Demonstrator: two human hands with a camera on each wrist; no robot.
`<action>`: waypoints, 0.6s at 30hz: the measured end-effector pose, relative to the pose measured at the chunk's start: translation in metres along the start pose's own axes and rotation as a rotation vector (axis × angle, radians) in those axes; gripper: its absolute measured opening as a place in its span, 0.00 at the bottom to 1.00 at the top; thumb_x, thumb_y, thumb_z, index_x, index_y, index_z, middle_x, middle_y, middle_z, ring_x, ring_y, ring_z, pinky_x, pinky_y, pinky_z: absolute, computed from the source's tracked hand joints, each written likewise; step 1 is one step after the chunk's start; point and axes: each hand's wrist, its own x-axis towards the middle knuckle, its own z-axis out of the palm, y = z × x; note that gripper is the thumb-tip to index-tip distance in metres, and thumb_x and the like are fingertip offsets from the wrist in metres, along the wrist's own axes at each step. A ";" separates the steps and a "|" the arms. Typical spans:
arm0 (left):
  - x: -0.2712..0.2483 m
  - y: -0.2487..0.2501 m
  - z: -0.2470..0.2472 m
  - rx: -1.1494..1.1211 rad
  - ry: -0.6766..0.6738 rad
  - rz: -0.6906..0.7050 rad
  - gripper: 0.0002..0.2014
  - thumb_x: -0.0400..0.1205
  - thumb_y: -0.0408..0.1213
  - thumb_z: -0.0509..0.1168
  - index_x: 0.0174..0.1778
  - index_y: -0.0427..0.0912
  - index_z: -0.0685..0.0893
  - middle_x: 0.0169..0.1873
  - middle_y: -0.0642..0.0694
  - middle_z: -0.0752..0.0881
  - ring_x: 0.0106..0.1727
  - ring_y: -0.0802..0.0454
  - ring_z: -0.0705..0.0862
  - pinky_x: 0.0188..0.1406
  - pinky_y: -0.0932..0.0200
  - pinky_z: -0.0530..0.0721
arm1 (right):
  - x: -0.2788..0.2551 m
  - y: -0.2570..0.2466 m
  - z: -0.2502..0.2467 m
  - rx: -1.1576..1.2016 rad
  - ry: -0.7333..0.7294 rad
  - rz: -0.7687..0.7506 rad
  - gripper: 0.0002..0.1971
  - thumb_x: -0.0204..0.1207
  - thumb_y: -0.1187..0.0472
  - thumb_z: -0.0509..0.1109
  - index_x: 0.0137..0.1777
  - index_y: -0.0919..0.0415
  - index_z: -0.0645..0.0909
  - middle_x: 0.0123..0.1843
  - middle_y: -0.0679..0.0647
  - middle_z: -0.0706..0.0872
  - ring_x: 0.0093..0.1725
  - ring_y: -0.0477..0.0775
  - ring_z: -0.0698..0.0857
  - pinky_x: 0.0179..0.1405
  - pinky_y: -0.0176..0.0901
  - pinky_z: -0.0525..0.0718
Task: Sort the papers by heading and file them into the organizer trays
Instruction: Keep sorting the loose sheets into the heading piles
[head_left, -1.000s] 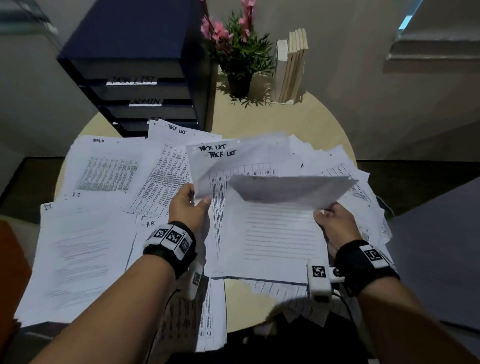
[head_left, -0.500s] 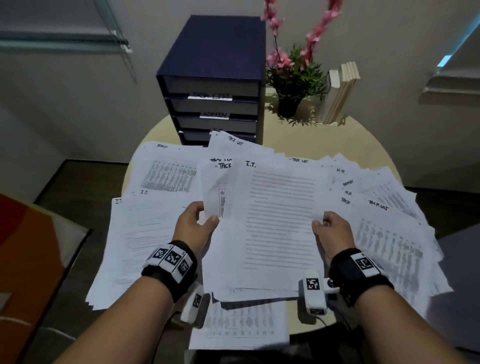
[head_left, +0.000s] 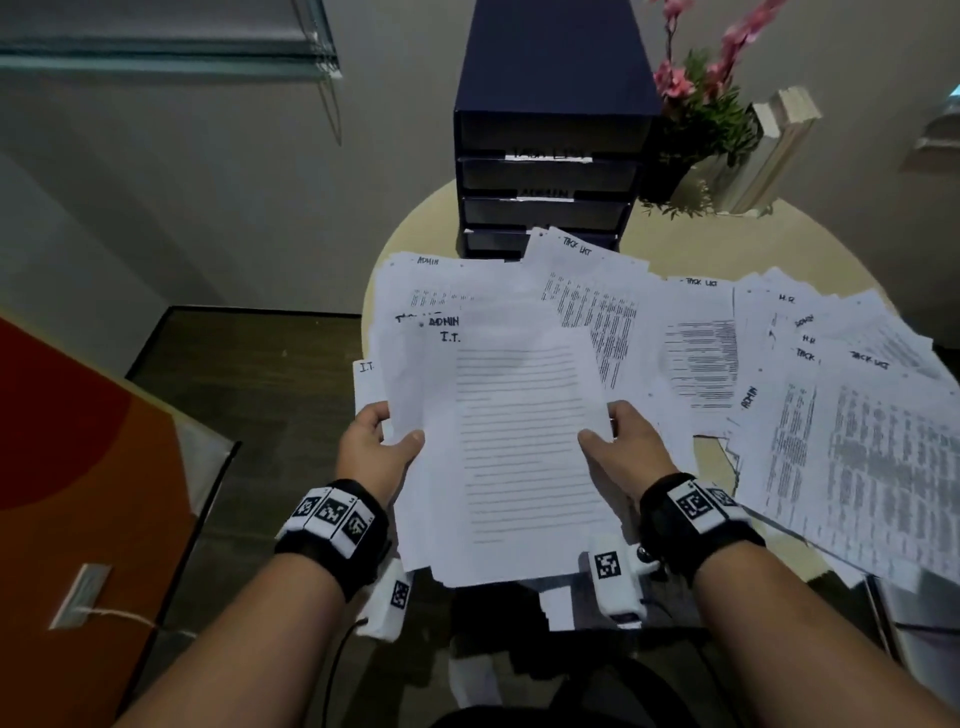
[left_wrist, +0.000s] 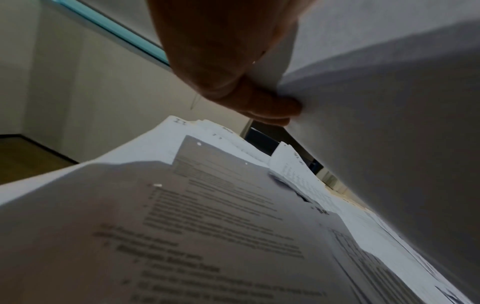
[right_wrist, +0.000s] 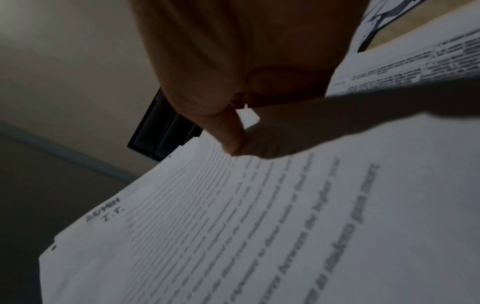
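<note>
1. From the head view I saw both hands holding one held stack (head_left: 519, 447) of papers above the near edge of the round table (head_left: 810, 244).
2. The left hand (head_left: 371, 447) gripped the stack's left edge, thumb on top; the left wrist view showed its fingers (left_wrist: 270, 107) curled under the sheets.
3. The right hand (head_left: 626, 447) gripped the right edge; in the right wrist view its thumb (right_wrist: 231, 133) pressed down on the top page.
4. The top sheet (right_wrist: 259, 236) bore lines of print and the handwritten heading "I.T."; a sheet just behind it showed "ADMIN" above that.
5. I noted loose papers (head_left: 857, 441) spread over the table, overlapping, with headings "TASK LIST", "ADMIN", "H.R." and "I.T." readable on several.
6. The dark blue organizer (head_left: 550, 130) stood upright at the far side of the table, its stacked trays facing me; one label read "ADMIN", and the one above was too blurred to read.
7. A potted plant (head_left: 696, 119) with pink flowers stood just right of the organizer, and upright books (head_left: 779, 145) stood beside the plant.
</note>
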 end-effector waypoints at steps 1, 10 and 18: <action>0.003 -0.004 -0.007 -0.006 0.018 -0.012 0.16 0.78 0.23 0.72 0.49 0.51 0.82 0.49 0.47 0.91 0.50 0.45 0.90 0.56 0.38 0.88 | -0.001 0.002 0.008 -0.082 0.001 0.008 0.08 0.81 0.60 0.69 0.56 0.60 0.76 0.46 0.48 0.79 0.50 0.53 0.77 0.46 0.38 0.71; 0.018 -0.011 -0.105 0.152 0.494 0.012 0.15 0.82 0.30 0.68 0.62 0.48 0.80 0.54 0.45 0.86 0.51 0.42 0.86 0.53 0.48 0.85 | -0.004 -0.003 0.057 -0.018 0.079 0.100 0.18 0.84 0.67 0.63 0.72 0.58 0.70 0.64 0.64 0.82 0.62 0.62 0.82 0.49 0.36 0.73; 0.014 0.004 -0.185 0.004 0.769 0.030 0.19 0.81 0.33 0.68 0.69 0.40 0.78 0.55 0.45 0.84 0.54 0.47 0.83 0.53 0.61 0.76 | -0.003 -0.012 0.097 -0.084 0.068 -0.098 0.22 0.83 0.76 0.56 0.74 0.62 0.76 0.70 0.60 0.77 0.69 0.57 0.79 0.52 0.20 0.68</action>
